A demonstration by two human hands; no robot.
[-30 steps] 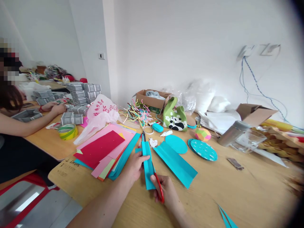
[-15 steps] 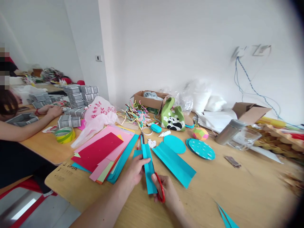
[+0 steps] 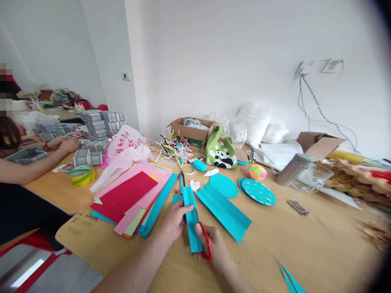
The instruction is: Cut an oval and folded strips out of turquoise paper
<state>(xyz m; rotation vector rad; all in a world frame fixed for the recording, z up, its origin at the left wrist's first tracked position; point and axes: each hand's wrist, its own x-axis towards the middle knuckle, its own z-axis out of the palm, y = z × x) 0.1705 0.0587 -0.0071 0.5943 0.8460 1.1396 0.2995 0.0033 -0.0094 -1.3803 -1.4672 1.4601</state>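
Observation:
My left hand (image 3: pixel 177 217) grips a folded strip of turquoise paper (image 3: pixel 191 219), its thumb lying across the strip. In my right hand (image 3: pixel 210 242) is a pair of scissors (image 3: pixel 207 244) with red handles. Their blades run along the right edge of the strip and are mostly hidden by the paper. Just right of my hands lies a larger creased sheet of turquoise paper (image 3: pixel 224 211). Beyond it are a plain turquoise paper disc (image 3: pixel 224 186) and a turquoise disc with pale marks (image 3: pixel 259 191). A thin turquoise offcut (image 3: pixel 290 276) lies near the front edge.
Left of my hands is a stack of coloured paper (image 3: pixel 128 195). Farther back stand a green panda bag (image 3: pixel 221 150), a cardboard box (image 3: pixel 191 132) and bundled pipe cleaners (image 3: pixel 174 148). A metal flask (image 3: pixel 293 169) stands right. A co-worker's arms (image 3: pixel 45 158) rest among grey boxes (image 3: pixel 96 126).
Both hands keep the same hold on the paper strip and scissors. The whole view has shifted slightly, and the lower end of the strip sits a touch lower.

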